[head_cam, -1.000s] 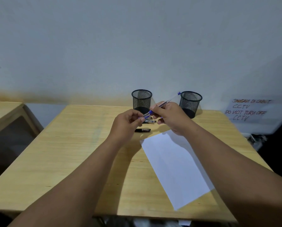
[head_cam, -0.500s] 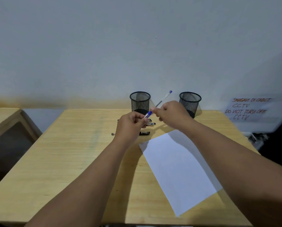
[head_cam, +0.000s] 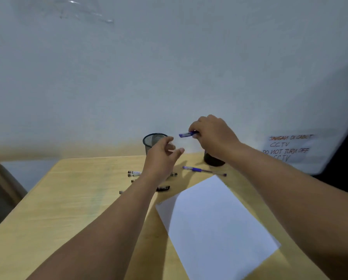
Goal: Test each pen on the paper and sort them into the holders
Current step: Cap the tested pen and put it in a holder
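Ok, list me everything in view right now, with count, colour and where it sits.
Table: one, light wood, under everything.
Paper: one white sheet, blank, on the table's right half.
Pen holders: two, black mesh, at the table's far edge; left one open to view, right one mostly hidden by the right hand.
Blue pen: one, uncapped, lying between paper and right holder.
Other pens: several, dark or white, partly hidden under the left arm.
Blue cap: one, in the right hand.
Sign: one, handwritten, on the wall at right.
Left hand: open, empty.
Right hand: pinching the cap.
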